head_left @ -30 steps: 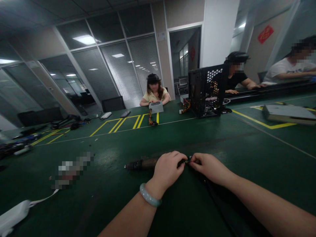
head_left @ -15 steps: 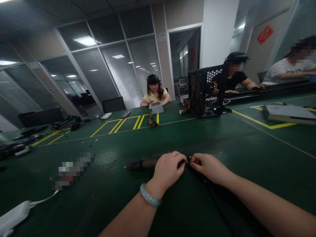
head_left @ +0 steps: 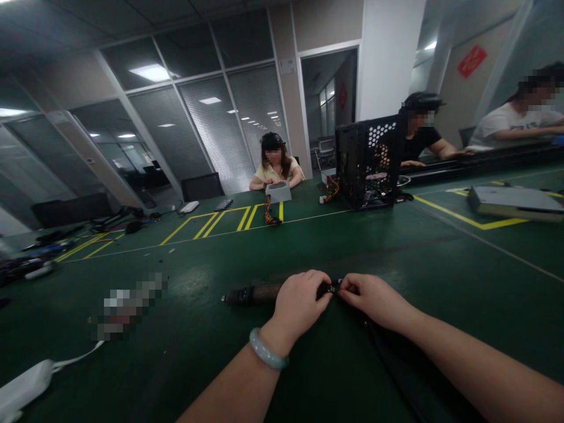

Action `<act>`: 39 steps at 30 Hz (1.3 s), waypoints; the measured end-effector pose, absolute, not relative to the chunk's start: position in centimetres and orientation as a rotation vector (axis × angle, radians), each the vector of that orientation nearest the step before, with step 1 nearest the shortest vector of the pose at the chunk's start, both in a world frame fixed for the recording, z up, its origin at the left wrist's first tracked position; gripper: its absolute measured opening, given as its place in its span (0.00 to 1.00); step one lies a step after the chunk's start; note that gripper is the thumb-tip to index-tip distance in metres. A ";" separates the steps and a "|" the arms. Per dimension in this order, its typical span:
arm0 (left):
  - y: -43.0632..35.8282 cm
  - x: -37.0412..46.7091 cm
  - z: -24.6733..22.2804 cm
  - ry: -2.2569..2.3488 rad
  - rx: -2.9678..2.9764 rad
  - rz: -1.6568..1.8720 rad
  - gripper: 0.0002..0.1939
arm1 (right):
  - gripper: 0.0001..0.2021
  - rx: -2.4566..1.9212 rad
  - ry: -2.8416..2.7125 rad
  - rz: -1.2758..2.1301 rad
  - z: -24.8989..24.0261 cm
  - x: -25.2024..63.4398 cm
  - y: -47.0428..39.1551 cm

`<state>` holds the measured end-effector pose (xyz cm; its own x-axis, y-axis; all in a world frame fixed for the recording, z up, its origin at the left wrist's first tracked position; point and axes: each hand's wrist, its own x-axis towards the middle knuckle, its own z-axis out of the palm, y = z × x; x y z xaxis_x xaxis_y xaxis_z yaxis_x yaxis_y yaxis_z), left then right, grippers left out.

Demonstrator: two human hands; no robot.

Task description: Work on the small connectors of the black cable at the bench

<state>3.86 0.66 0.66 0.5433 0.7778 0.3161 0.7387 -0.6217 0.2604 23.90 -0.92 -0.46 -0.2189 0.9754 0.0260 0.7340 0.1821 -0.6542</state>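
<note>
A dark, stick-shaped electric screwdriver (head_left: 259,294) lies on the green table with its metal nose toward the left. My left hand (head_left: 302,296) is wrapped around its rear end, thumb and fingertips closed by a small metallic part (head_left: 332,289). On that wrist is a pale green bangle (head_left: 267,351). Facing it, my right hand (head_left: 372,296) is pinched on a thin dark cord end at the same spot. The fingers hide most of the joint, so whether the two parts are connected I cannot tell. A black cord (head_left: 382,352) runs from beneath my right hand toward the front edge.
Left on the green table (head_left: 211,376) are a white power bank (head_left: 29,385) with a cable and a blurred-out item (head_left: 127,305). A black computer case (head_left: 368,161) stands beyond my hands. Across the table a person (head_left: 275,161) handles a grey power supply (head_left: 278,191).
Both hands stay in almost the same place. The fingertips have shifted slightly, and a little more of the small metallic part shows between them.
</note>
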 end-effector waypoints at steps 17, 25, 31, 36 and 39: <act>0.5 4.0 0.7 1.321 2.682 0.581 0.07 | 0.09 -1.617 -2.019 0.795 -0.1 23.9 -1.0; 0.5 3.9 0.8 1.320 2.679 0.596 0.07 | 0.09 -1.617 -2.029 0.781 -0.3 23.9 -0.9; 0.4 3.8 0.7 1.295 2.694 0.645 0.08 | 0.09 -1.622 -2.046 0.769 -0.9 24.0 -0.6; 0.3 3.7 0.9 1.331 2.711 0.589 0.10 | 0.10 -1.614 -2.049 0.773 -1.0 24.0 -0.5; 0.3 3.7 0.9 1.336 2.705 0.590 0.10 | 0.10 -1.615 -2.053 0.786 -0.8 24.0 -0.6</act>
<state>3.74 0.30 0.91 0.5491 0.7768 0.3083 0.7510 -0.6205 0.2258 24.00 -0.57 -0.81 -0.2442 0.9694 -0.0239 0.7376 0.1697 -0.6536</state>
